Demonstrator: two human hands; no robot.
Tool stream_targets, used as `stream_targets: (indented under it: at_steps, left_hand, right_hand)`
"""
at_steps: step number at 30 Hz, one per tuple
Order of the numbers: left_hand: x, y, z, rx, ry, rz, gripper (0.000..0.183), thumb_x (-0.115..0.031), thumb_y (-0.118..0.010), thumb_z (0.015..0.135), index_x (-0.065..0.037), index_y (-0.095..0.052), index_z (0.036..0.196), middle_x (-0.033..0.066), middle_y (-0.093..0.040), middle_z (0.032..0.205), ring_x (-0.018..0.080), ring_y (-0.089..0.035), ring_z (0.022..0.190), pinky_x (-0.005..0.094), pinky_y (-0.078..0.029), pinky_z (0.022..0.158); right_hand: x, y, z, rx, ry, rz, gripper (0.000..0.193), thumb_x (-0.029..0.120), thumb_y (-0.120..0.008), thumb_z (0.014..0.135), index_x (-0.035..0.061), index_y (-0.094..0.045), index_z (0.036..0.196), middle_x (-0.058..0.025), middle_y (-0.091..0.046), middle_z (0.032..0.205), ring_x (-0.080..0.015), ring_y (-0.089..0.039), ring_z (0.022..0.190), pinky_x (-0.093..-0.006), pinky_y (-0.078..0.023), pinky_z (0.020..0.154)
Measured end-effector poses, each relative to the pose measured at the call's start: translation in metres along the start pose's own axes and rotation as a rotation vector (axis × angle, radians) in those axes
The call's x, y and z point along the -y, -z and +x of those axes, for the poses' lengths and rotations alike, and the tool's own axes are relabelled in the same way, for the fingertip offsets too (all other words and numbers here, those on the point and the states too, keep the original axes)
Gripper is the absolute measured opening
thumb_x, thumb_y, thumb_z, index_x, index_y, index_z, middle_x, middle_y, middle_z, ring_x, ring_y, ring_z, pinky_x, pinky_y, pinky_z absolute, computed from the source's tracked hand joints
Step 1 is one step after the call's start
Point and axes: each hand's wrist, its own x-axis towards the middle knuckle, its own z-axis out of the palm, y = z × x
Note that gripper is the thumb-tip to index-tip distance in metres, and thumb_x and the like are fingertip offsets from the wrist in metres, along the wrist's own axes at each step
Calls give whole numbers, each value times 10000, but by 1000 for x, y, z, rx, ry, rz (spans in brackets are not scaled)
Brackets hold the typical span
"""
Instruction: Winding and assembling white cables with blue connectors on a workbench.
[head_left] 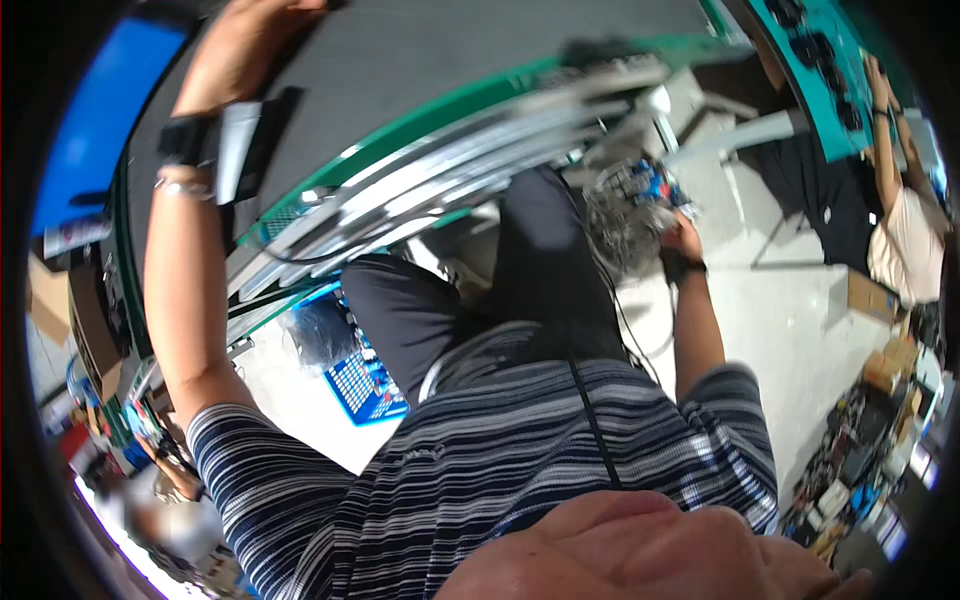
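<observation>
At the right, beside my knee, my right hand [683, 238] is closed on a crumpled clear plastic bag [620, 225]. Small blue and red parts [655, 185] show at the bag's upper end; their kind is too blurred to tell. My left hand [262, 30] reaches over the dark grey worktop [430, 50] at the far left. The picture's top edge cuts off its fingers, so its grip is hidden. Black bands circle both wrists.
A green and metal bench edge [430, 170] runs in front of my legs. On the floor at left stands a blue basket [365, 390] beside a dark plastic bag [318, 335]. Cables [640, 350] hang by my right leg. Co-workers sit right [905, 245] and lower left [170, 510].
</observation>
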Motion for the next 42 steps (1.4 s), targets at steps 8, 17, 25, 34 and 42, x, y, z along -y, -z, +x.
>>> stream_targets:
  at_steps: [8, 17, 25, 34, 42]
  left_hand:
    - [8, 10, 4, 256, -46, -108, 261, -145, -539, 956, -17, -589, 1178, 22, -631, 1013, 64, -576, 895, 208, -467, 870]
    - [-8, 4, -13, 188, -21, -179, 465, -445, -565, 932, -27, -592, 1135, 62, -629, 1002, 117, -601, 842, 238, -505, 806]
    - [-21, 16, -15, -66, -8, -327, 515, -521, -460, 956, -48, -569, 1129, 100, -654, 986, 160, -648, 862, 270, -532, 755]
    - [-7, 23, -1, -341, -81, -51, 369, -338, -681, 880, -49, -581, 1087, -7, -568, 874, 66, -539, 788, 212, -480, 735]
    - [-12, 21, -6, -306, -230, 246, 393, -241, -744, 824, -36, -597, 1125, 20, -617, 908, 86, -552, 840, 229, -440, 766]
  right_hand:
    - [229, -111, -167, 162, 616, 336, 267, 177, -544, 950, 55, -570, 1185, -82, -631, 1129, -175, -593, 1025, -331, -481, 866]
    - [402, -445, -228, 511, 942, -434, 340, 193, -598, 918, -27, -528, 1167, -31, -561, 999, -85, -508, 871, -237, -414, 783]
    - [390, -621, -136, 812, 854, -528, 296, 229, -695, 871, 79, -604, 1109, 24, -605, 960, -57, -521, 874, -219, -402, 754]
    - [380, -611, -81, 789, 575, -229, 472, 521, -581, 898, 121, -623, 1145, 45, -600, 943, -83, -532, 889, -252, -407, 748]
    - [380, -603, -83, 829, 583, -201, 549, 577, -468, 931, 81, -629, 1102, -7, -622, 859, -66, -555, 767, -221, -386, 637]
